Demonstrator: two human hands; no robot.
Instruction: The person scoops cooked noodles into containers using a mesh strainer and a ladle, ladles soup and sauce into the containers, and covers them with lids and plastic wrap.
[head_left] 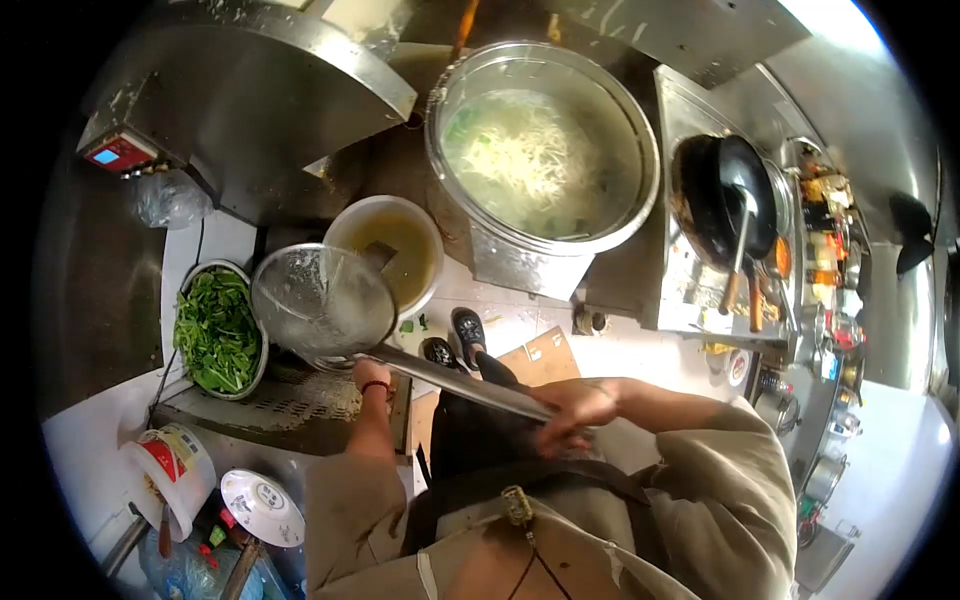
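A large, long-handled mesh strainer (325, 300) is held across the front of me, its bowl at the left. Its far handle end is in my right hand (577, 408), closed around it near my waist. My left hand (370, 372) is right at the neck, where handle meets bowl; its fingers are largely hidden by the strainer. Just behind the strainer is a white basin (437, 265) of yellowish liquid with a ladle in it. To its left stands a metal bowl (262, 370) of chopped leafy greens (217, 330).
A big steaming pot (648, 190) holds pale noodle-like strands in cloudy water. Right of it, a black wok (748, 190) with a metal utensil rests on the stove (680, 290). A white bucket (190, 455) and a plate (262, 507) are at lower left. A metal hood (340, 45) overhangs the upper left.
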